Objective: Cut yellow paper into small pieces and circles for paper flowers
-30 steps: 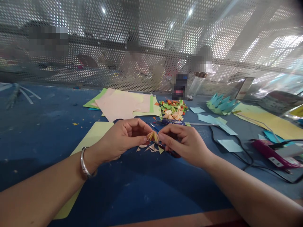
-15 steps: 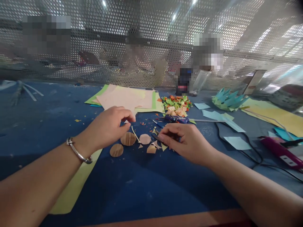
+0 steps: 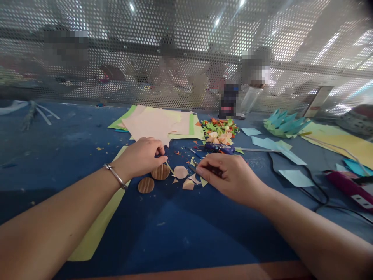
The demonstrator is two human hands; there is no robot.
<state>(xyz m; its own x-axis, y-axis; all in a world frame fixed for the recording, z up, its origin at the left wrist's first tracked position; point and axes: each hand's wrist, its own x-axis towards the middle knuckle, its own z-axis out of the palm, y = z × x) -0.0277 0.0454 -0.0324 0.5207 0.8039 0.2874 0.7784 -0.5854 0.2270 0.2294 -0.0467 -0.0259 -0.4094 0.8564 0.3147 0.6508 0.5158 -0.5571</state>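
Note:
My left hand (image 3: 145, 156) is half curled above two round brown striped discs, the larger disc (image 3: 160, 172) and the smaller disc (image 3: 146, 185). Its thumb tip covers the upper end of a thin pale-yellow paper strip (image 3: 169, 167); a small gap shows between thumb and index finger. My right hand (image 3: 224, 171) is closed on dark, slim tweezers (image 3: 192, 168), mostly hidden by the fingers. Their tip points left toward a pale pink paper circle (image 3: 180, 172). Paper offcuts (image 3: 188, 184) lie just below the tip.
Paper sheets (image 3: 154, 122) are stacked behind my hands, beside a heap of small folded paper pieces (image 3: 220, 130). A blue-handled tool (image 3: 218, 148), a teal paper flower (image 3: 284, 123), a purple power strip (image 3: 348, 188) and black cables (image 3: 316, 186) are rightward. Perforated metal (image 3: 122, 77) closes the back.
My left hand has moved slightly right and down, so its thumb now overlaps the strip's upper end. The right hand stays about where it was, still holding the tweezers. The view has shifted slightly.

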